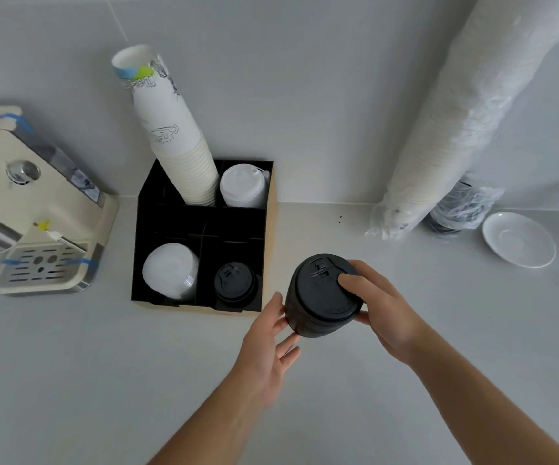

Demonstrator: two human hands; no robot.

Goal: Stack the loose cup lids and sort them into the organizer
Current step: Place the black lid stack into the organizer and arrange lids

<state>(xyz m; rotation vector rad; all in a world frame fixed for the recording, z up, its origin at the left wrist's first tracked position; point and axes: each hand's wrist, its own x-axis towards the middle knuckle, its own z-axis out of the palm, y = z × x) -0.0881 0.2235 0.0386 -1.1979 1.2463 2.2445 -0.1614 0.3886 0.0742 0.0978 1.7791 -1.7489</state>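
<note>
head | lid stack (321, 297) | right grip (385, 320) pinches it | left grip (266, 347) spread, touching its side

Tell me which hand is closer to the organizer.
Left. The left hand sits just off the organizer's front right corner; the right hand is farther right, beyond the lid stack.

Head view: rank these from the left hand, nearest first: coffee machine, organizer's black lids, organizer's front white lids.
1. black lids, organizer's front right compartment.
2. front white lids, the compartment left of them.
3. coffee machine, far left of the counter.
</note>
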